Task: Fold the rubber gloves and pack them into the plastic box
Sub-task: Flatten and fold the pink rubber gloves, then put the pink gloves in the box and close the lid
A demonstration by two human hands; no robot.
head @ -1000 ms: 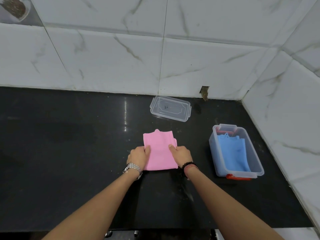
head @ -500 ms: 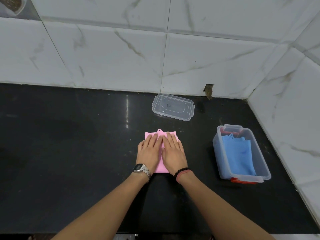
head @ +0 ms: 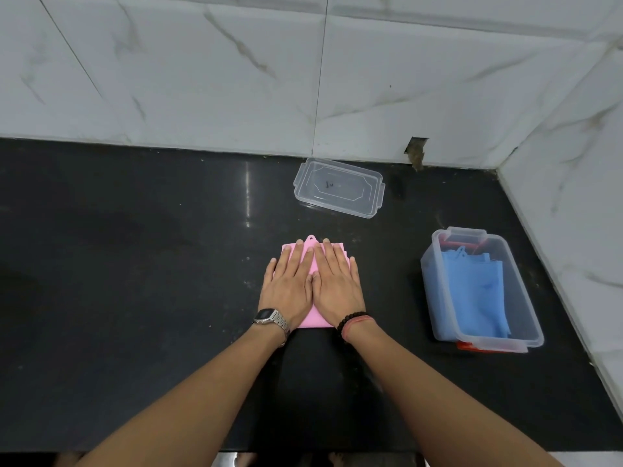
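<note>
A folded pink rubber glove (head: 310,248) lies flat on the black counter (head: 135,281), mostly hidden under my palms. My left hand (head: 288,288) and my right hand (head: 337,284) rest side by side on it, fingers stretched flat, pressing it down without gripping. To the right stands the clear plastic box (head: 529,318) with red clips, and a folded blue glove (head: 472,294) lies inside it.
The box's clear lid (head: 338,187) lies upside down near the back wall. White marble tiles close the counter at the back and on the right, just beyond the box. A small hole (head: 416,151) shows in the back wall.
A second ago my hands held the pink glove by its sides near its front; they then slid on top and now press it flat. The view has tilted slightly downward.
</note>
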